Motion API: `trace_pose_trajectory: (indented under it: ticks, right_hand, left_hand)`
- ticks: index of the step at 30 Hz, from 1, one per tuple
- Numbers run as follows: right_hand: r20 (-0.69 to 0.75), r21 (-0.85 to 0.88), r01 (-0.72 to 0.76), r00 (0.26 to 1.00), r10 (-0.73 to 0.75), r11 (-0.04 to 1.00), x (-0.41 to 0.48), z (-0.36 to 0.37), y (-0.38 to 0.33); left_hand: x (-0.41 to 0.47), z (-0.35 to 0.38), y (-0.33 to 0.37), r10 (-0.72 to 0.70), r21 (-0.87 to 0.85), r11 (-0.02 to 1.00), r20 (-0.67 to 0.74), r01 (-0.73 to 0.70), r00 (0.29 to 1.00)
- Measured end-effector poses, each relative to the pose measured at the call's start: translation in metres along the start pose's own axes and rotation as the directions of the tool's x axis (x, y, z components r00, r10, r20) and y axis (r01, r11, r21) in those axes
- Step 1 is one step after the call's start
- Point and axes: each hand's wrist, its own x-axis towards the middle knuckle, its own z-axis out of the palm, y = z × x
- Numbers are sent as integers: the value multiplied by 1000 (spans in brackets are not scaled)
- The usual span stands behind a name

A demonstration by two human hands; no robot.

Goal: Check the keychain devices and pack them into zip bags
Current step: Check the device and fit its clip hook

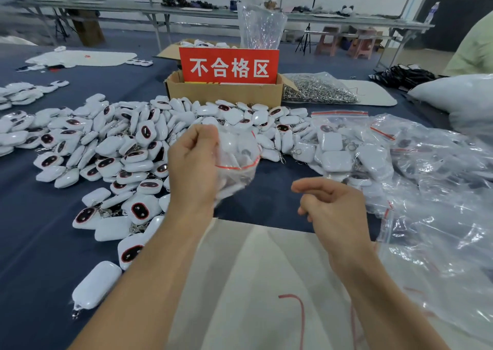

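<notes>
At the centre of the frame the left hand (193, 160) is held up over the bench (32, 216), its grip closed on a clear zip bag (237, 160) pinched at the upper edge. The bag hangs mouth toward the viewer, its red seal line bowed open, probably so that devices can drop in and be seen through the film. White shapes show inside it, with one dark round spot; how many devices it holds I cannot tell, since the plastic glares and wrinkles.

The right hand (333, 205), lower right of centre, is apart from the bag, fingers curled loosely and thumb near the forefinger. Its grip looks empty, though something small could be hidden within it.

The loose keychain devices (128, 147) lie heaped across the left and middle of the frame, within easy reach of the left arm. They are glossy white rounded cases, many showing a dark oval window rimmed in red, each with a small metal ring and chain. Filled bags (344, 141) pile up at the right, on the side of the free hand. A cardboard box (224, 91) with a red sign (229, 65) stands behind the heap at upper centre, likely for rejects. A bag of metal rings (317, 88) lies beside it.
</notes>
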Motion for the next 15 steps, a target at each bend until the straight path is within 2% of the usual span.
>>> trace_pose_trajectory:
  ticks: [5,8,12,15]
  right_hand:
    - [3,-195,67,998,-68,979,-6,14,7]
    - [148,-380,159,983,-109,911,8,32,8]
    - [310,-546,349,929,-204,762,46,56,11]
    - [319,-621,336,934,-163,708,74,72,8]
  left_hand:
    - [21,-11,34,191,10,981,-97,-191,977]
    - [17,-8,28,312,273,918,-47,-288,949]
    - [-7,-2,-20,271,590,759,98,-275,958]
    - [-22,2,-48,146,764,558,295,-325,944]
